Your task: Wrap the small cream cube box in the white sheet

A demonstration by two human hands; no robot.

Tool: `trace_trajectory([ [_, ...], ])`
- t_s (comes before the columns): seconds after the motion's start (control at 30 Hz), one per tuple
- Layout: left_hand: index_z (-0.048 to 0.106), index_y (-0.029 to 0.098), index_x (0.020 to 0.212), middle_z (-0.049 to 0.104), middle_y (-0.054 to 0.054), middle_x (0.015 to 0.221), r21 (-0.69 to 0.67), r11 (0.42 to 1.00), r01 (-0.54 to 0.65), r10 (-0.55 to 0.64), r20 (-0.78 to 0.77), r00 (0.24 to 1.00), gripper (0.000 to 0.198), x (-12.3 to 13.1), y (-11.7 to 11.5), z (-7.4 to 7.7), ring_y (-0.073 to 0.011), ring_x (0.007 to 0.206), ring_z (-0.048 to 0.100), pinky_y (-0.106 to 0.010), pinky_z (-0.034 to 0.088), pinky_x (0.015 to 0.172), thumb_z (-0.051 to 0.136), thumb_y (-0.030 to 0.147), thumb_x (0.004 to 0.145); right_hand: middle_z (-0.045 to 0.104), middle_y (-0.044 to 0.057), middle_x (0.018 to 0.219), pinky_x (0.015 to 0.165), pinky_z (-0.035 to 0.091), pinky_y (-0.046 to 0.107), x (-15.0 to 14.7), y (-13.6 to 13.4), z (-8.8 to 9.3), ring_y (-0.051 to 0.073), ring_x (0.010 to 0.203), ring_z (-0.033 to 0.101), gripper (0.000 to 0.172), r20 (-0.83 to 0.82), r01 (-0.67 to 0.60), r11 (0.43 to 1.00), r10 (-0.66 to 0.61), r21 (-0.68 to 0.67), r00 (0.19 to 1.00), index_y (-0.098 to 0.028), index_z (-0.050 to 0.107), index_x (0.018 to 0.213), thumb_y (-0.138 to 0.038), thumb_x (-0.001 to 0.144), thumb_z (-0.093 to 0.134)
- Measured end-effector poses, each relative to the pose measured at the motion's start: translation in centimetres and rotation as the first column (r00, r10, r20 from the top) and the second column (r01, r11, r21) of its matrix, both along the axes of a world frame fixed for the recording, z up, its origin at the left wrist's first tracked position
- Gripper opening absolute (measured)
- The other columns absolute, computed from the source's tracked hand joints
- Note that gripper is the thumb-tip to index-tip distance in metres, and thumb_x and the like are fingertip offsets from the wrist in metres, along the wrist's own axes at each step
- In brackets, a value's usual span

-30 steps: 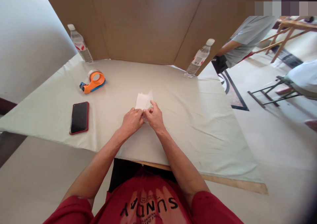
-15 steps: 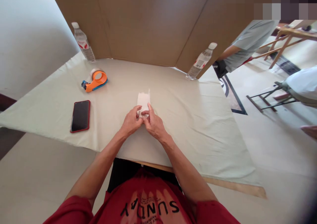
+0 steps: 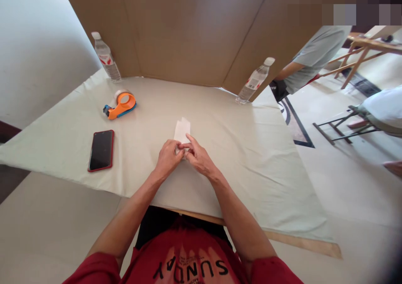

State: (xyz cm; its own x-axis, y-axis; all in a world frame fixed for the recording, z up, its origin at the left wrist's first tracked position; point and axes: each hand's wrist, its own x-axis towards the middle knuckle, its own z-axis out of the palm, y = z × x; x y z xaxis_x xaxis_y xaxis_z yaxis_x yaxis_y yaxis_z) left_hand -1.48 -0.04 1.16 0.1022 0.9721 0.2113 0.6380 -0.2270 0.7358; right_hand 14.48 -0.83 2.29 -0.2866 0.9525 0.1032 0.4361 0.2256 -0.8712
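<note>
A small white, paper-like piece (image 3: 182,129) lies in front of me at the middle of the table, its uneven far edge pointing away. My left hand (image 3: 168,157) is closed at its near end, thumb and fingers pinched together. My right hand (image 3: 200,159) meets it there from the other side, with thumb and fingertips pinching the same end and one finger raised along the right edge. The near end is mostly covered by my fingers, so its exact shape there is hidden.
An orange and blue tape dispenser (image 3: 122,105) and a red-cased phone (image 3: 101,150) lie to the left. Water bottles stand at the back left (image 3: 107,60) and back right (image 3: 255,82) before a cardboard screen (image 3: 188,33). Beyond it, at right, is a person's sleeve (image 3: 323,49).
Both hands have shifted slightly nearer to me, and their fingers have closed more tightly over the piece's near end. A thin strip that stood up at its far right corner no longer shows.
</note>
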Motion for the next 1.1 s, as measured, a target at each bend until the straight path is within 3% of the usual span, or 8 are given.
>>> trace_trajectory([
  [0.07, 0.066, 0.019, 0.098, 0.068, -0.007, 0.102, 0.004, 1.000, 0.001, -0.001, -0.010, 1.000, 0.018, 0.0, 0.0, -0.1, -0.0192, 0.087, 0.065, -0.036, 0.055, 0.086, 0.064, 0.013, 0.082, 0.074, 0.012, 0.118, 0.076, 0.057, 0.036, 0.4, 0.3, -0.5, 0.015, 0.070, 0.064, 0.064, -0.076, 0.103, 0.995, -0.102, 0.003, 0.992, -0.015, 0.040, 0.150, -0.020, 0.086, 0.044],
  [0.17, 0.066, 0.019, 0.101, 0.068, -0.008, 0.105, 0.005, 1.000, 0.020, -0.020, -0.006, 1.000, 0.019, 0.1, -0.1, -0.2, -0.0203, 0.091, 0.066, -0.037, 0.057, 0.086, 0.064, 0.015, 0.082, 0.074, 0.010, 0.112, 0.076, 0.056, 0.034, 1.1, 1.2, -1.0, 0.015, 0.071, 0.064, 0.052, -0.029, 0.230, 0.969, -0.229, 0.094, 0.973, -0.015, 0.054, 0.138, -0.022, 0.087, 0.045],
  [0.43, 0.062, 0.022, 0.127, 0.050, -0.013, 0.152, 0.106, 0.984, 0.141, -0.122, -0.172, 0.978, 0.042, -0.3, 0.0, 0.1, -0.0237, 0.114, 0.067, -0.039, 0.057, 0.098, 0.062, 0.014, 0.085, 0.076, 0.008, 0.112, 0.098, 0.052, 0.039, 1.2, 5.1, -1.8, 0.022, 0.102, 0.066, 0.035, 0.333, 0.030, 0.970, -0.111, 0.241, 0.936, -0.021, 0.071, 0.115, -0.015, 0.089, 0.049],
  [0.6, 0.070, 0.021, 0.115, 0.067, -0.010, 0.135, 0.151, 0.959, 0.240, -0.203, -0.226, 0.953, 0.032, -0.5, 0.9, -0.3, -0.0253, 0.120, 0.066, -0.040, 0.055, 0.104, 0.060, 0.013, 0.086, 0.076, 0.009, 0.111, 0.098, 0.051, 0.037, 1.2, 5.9, -2.0, 0.022, 0.102, 0.068, 0.030, 0.341, 0.038, 0.974, -0.114, 0.222, 0.933, -0.022, 0.075, 0.109, -0.017, 0.090, 0.052],
  [0.73, 0.072, 0.020, 0.111, 0.073, -0.010, 0.125, 0.174, 0.961, 0.213, -0.188, -0.148, 0.971, 0.030, -0.5, 1.2, -1.2, -0.0249, 0.115, 0.069, -0.039, 0.057, 0.102, 0.060, 0.014, 0.084, 0.076, 0.009, 0.109, 0.089, 0.053, 0.035, 1.9, 6.9, -1.6, 0.020, 0.085, 0.068, 0.028, 0.231, 0.251, 0.959, -0.276, 0.135, 0.933, -0.018, 0.074, 0.109, -0.024, 0.088, 0.055],
  [0.83, 0.072, 0.019, 0.111, 0.073, -0.010, 0.124, 0.180, 0.960, 0.213, -0.197, -0.105, 0.975, 0.031, -0.5, 1.2, -1.5, -0.0255, 0.114, 0.069, -0.040, 0.057, 0.101, 0.059, 0.014, 0.084, 0.075, 0.009, 0.102, 0.082, 0.053, 0.033, 2.1, 8.3, -1.4, 0.018, 0.077, 0.066, 0.031, 0.162, 0.347, 0.936, -0.333, -0.065, 0.929, -0.016, 0.072, 0.110, -0.030, 0.083, 0.063],
  [0.93, 0.072, 0.019, 0.112, 0.074, -0.011, 0.122, 0.182, 0.960, 0.213, -0.203, -0.073, 0.976, 0.031, -0.5, 1.2, -1.6, -0.0257, 0.113, 0.070, -0.040, 0.057, 0.099, 0.059, 0.015, 0.084, 0.072, 0.006, 0.083, 0.065, 0.051, 0.030, 1.7, 9.6, -1.5, 0.016, 0.061, 0.060, 0.037, 0.085, 0.312, 0.919, -0.300, -0.241, 0.950, -0.014, 0.070, 0.109, -0.036, 0.079, 0.067],
  [1.1, 0.072, 0.016, 0.112, 0.074, -0.012, 0.121, 0.183, 0.958, 0.219, -0.216, -0.035, 0.976, 0.032, -0.4, 1.2, -1.4, -0.0263, 0.110, 0.070, -0.041, 0.057, 0.098, 0.057, 0.014, 0.084, 0.058, -0.002, 0.059, 0.051, 0.040, 0.024, 0.8, 11.4, -2.1, 0.011, 0.052, 0.048, 0.027, -0.025, 0.210, 0.921, -0.231, -0.328, 0.973, -0.015, 0.067, 0.082, -0.041, 0.074, 0.067],
])
